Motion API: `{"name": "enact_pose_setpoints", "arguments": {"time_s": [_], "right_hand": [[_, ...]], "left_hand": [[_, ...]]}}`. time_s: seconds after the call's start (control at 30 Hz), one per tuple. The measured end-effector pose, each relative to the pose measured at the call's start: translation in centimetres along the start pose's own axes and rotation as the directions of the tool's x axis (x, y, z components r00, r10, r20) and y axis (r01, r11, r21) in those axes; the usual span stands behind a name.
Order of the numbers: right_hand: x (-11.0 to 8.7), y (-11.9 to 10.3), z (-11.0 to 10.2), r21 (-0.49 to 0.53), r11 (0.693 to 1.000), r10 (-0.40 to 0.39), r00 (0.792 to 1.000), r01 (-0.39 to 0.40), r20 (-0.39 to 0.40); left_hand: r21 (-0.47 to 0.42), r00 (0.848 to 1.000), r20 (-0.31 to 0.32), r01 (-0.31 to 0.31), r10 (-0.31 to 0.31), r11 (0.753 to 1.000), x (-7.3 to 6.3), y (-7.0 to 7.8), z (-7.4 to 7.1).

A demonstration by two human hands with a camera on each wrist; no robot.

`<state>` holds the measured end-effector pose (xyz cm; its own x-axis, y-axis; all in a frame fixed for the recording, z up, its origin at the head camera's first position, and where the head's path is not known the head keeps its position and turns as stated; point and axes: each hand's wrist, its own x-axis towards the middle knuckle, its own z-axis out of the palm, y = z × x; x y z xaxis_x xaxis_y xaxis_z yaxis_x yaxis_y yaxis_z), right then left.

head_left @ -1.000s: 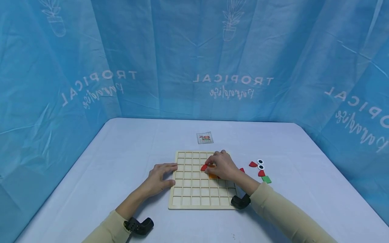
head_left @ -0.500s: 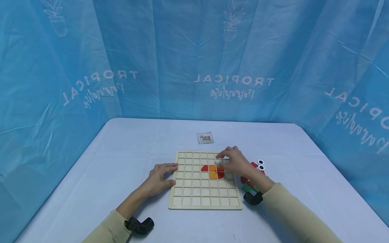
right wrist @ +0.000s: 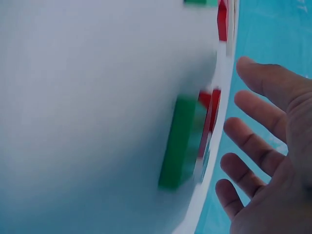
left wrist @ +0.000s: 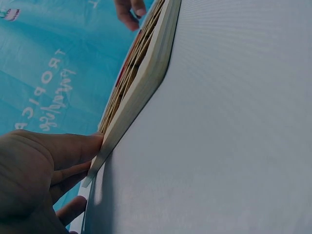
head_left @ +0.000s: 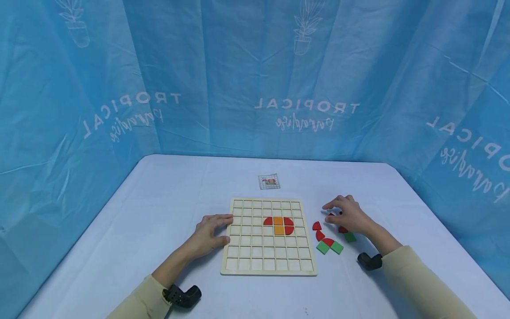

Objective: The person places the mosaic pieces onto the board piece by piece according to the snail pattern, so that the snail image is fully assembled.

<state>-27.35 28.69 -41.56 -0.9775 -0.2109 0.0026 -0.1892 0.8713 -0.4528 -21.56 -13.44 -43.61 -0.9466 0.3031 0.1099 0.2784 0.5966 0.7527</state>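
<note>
A wooden grid board (head_left: 256, 252) lies flat. In its squares sit two orange square tiles (head_left: 279, 230) and three red quarter-round tiles (head_left: 288, 230). My left hand (head_left: 207, 235) rests against the board's left edge, with the thumb (left wrist: 78, 148) and fingers fairly straight. To the right of the board, my right hand (head_left: 348, 215) hovers over loose tiles with its fingers spread and nothing held. Beneath that hand are a red tile (head_left: 342, 229) and a green square tile (head_left: 349, 237). The hand partly hides other pieces there.
Between board and right hand lie loose red quarter-round tiles (head_left: 320, 235) and green square tiles (head_left: 337, 247). A small picture card (head_left: 269, 181) lies behind the board. A blue printed curtain (head_left: 239, 133) stands around the white table (head_left: 179, 190).
My right hand has moved right from above the board to the loose tiles. A red tile, earlier partly hidden by it, shows in the grid. My left hand stays put.
</note>
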Motion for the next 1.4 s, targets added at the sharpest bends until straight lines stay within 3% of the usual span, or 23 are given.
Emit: {"name": "enact_pose_setpoints", "arguments": {"time_s": [0.23, 0.43, 1.1, 1.27, 1.4], "right_hand": [[0.1, 1.2, -0.2, -0.041, 0.998, 0.041, 0.999, -0.04, 0.032], [0.0, 1.8, -0.3, -0.072, 0.996, 0.045, 0.999, -0.043, 0.022], [-0.9, 3.1, -1.0, -0.034, 0.999, 0.009, 1.0, -0.01, -0.021], [-0.9, 1.8, -0.8, -0.001, 1.0, -0.029, 0.999, 0.029, -0.032], [-1.2, -1.3, -0.2, 0.044, 0.998, -0.045, 0.999, 0.046, -0.021]], "left_hand": [[-0.003, 0.998, 0.024, 0.052, -0.052, 0.999, 0.1, -0.2, 0.2], [-0.005, 0.998, 0.027, 0.048, -0.048, 0.999, 0.1, -0.1, 0.1], [-0.001, 0.998, 0.034, 0.044, -0.044, 0.999, 0.2, -0.1, 0.0], [-0.002, 0.998, 0.033, 0.049, -0.049, 0.999, 0.2, -0.1, 0.0], [0.0, 0.998, 0.028, 0.051, -0.051, 0.999, 0.3, -0.2, 0.0]]}}
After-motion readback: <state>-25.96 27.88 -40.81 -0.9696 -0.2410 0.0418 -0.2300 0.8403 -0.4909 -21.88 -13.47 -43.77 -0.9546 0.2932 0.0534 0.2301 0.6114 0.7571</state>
